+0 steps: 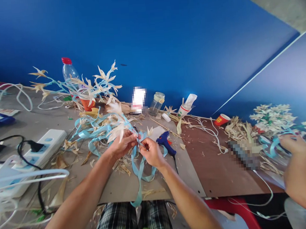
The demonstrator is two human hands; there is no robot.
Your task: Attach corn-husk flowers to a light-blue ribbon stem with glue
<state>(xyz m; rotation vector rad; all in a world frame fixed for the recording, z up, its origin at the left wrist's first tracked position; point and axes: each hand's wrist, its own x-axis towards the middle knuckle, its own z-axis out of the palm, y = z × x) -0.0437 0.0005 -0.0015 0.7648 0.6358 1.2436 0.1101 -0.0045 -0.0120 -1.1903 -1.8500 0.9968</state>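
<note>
My left hand [124, 143] is closed, its fingers pinching the stem of a flower branch [118, 125] with pale dried husk petals, above the table's middle. Close beside it, my right hand [152, 152] pinches the light blue ribbon [138, 173] at the stem. The ribbon hangs in loops below both hands and over the table's front edge. Exactly where ribbon and stem meet is hidden by the fingers. A blue glue gun [165, 142] lies just right of my right hand, its cord running toward the front edge.
A white power strip [46, 144] with plugs and cables lies left. Behind stand finished-looking flower branches [103, 79], a red-capped bottle [68, 69], a clear jar [157, 103] and a paper cup [184, 110]. Husk scraps litter the table. Another person's hand [292, 143] works at far right.
</note>
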